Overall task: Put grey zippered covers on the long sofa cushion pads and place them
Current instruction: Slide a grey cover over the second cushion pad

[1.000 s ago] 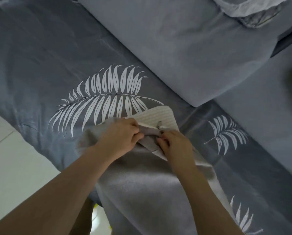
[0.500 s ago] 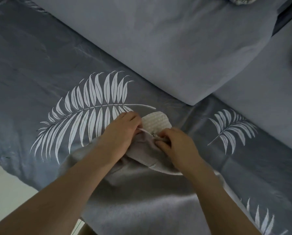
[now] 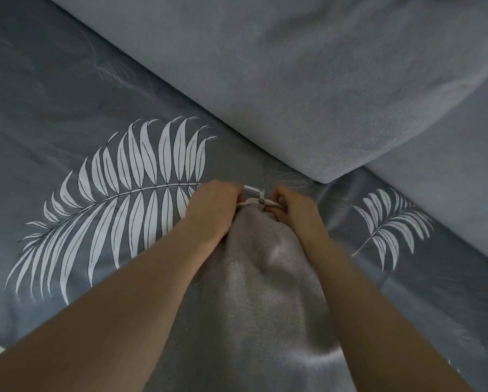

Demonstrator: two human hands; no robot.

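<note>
Left hand [image 3: 217,207], right hand [image 3: 295,212], cover [image 3: 254,281] between

both bare forearms are reaching forward from the lower corners and are meeting near the middle. the left hand [image 3: 215,207] is lying with knuckles up, its fingers curling down and gripping the top edge of the grey cover [image 3: 254,278]. the right hand [image 3: 292,210] is just beside it, fingers curling inward and pinching the same edge. the two hands are not touching each other.

Cushion pad [image 3: 250,190] mostly hidden inside cover [image 3: 261,281]
</note>
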